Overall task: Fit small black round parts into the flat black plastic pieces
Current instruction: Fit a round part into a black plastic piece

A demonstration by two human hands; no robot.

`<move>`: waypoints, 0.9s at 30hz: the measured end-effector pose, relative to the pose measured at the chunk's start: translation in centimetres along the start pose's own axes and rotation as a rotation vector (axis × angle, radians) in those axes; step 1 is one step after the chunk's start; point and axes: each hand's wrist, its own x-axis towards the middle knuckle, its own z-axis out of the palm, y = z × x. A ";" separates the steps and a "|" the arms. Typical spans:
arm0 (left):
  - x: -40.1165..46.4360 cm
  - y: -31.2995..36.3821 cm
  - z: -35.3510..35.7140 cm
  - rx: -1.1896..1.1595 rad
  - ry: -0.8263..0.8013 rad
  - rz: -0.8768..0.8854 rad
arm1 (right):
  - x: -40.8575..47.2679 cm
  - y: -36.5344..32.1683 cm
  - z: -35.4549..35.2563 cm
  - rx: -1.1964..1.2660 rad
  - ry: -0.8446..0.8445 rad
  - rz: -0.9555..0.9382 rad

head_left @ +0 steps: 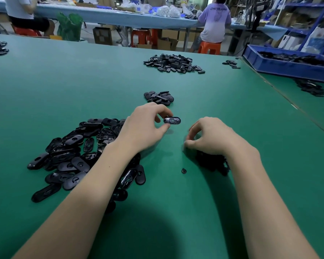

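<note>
My left hand [146,128] pinches one flat black oval plastic piece [172,120] between thumb and fingers, just above the green table [82,81]. A large heap of the same flat pieces [73,156] lies under and left of my left forearm. My right hand [211,136] hovers with curled fingers over a dark pile of small round parts [211,162]; whether its fingertips hold one is hidden by blur. One small round part [183,171] lies alone on the table between my arms.
A small pile of pieces [158,98] sits just beyond my hands, and a bigger pile [173,63] lies farther back. A blue bin [288,66] of black parts stands at the right. People sit on orange stools at a far table.
</note>
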 end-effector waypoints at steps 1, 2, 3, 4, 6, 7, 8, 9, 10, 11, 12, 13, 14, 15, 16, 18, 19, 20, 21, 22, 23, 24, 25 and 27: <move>0.0 0.0 0.1 -0.008 0.004 -0.005 | 0.0 -0.1 0.2 -0.003 0.034 -0.014; 0.1 0.0 0.1 -0.015 0.005 -0.008 | 0.1 -0.2 0.3 -0.006 0.068 -0.029; 0.1 0.1 0.2 -0.019 0.005 -0.011 | 0.1 -0.3 0.4 -0.001 0.099 -0.046; 0.1 0.1 0.3 -0.018 0.007 -0.013 | 0.0 -0.5 0.4 0.031 0.132 -0.061; 0.1 0.1 0.4 -0.004 0.014 -0.016 | 0.0 -0.5 0.3 0.176 0.199 -0.069; 0.1 0.1 0.4 -0.004 0.017 -0.018 | 0.1 -0.5 0.2 0.256 0.228 -0.062; 0.1 0.0 0.4 -0.012 0.019 -0.021 | 0.1 -0.4 0.2 0.335 0.246 -0.051; 0.1 0.0 0.5 -0.021 0.018 -0.024 | 0.1 -0.3 0.2 0.416 0.251 -0.038; 0.1 0.0 0.5 -0.029 0.016 -0.028 | 0.1 -0.3 0.3 0.495 0.246 -0.026; 0.1 0.0 0.6 -0.033 0.015 -0.030 | 0.0 -0.3 0.4 0.557 0.238 -0.015; 0.1 0.0 0.7 -0.037 0.016 -0.033 | 0.0 -0.3 0.6 0.598 0.230 -0.009; 0.1 0.0 0.8 -0.044 0.019 -0.035 | 0.0 -0.3 0.8 0.630 0.220 -0.005; 0.1 0.1 1.0 -0.053 0.022 -0.039 | 0.0 -0.4 1.0 0.666 0.209 -0.005; 0.1 0.1 1.1 -0.060 0.027 -0.043 | 0.0 -0.5 1.1 0.708 0.194 -0.005; 0.1 0.1 1.2 -0.069 0.030 -0.051 | 0.1 -0.7 1.2 0.749 0.179 -0.003; 0.1 0.0 1.4 -0.097 0.036 -0.077 | 0.1 -0.9 1.4 0.814 0.163 0.001; 0.1 0.0 1.5 -0.112 0.043 -0.094 | 0.1 -0.9 1.5 0.844 0.167 -0.001; 0.1 0.0 1.6 -0.127 0.056 -0.111 | 0.1 -1.0 1.6 0.884 0.180 -0.002; 0.1 0.1 1.6 -0.149 0.075 -0.130 | 0.1 -1.0 1.6 0.938 0.201 0.001; 0.2 0.1 1.6 -0.185 0.098 -0.154 | 0.1 -1.1 1.6 0.996 0.223 0.009; 0.2 0.2 1.6 -0.232 0.120 -0.185 | 0.1 -1.1 1.6 1.049 0.245 0.020; 0.3 0.3 1.6 -0.289 0.133 -0.227 | 0.1 -1.2 1.6 1.087 0.262 0.031; 0.4 0.4 1.5 -0.366 0.131 -0.279 | 0.1 -1.3 1.6 1.109 0.269 0.039; 0.4 0.6 1.3 -0.601 0.093 -0.391 | 0.2 -1.6 1.6 1.130 0.257 0.047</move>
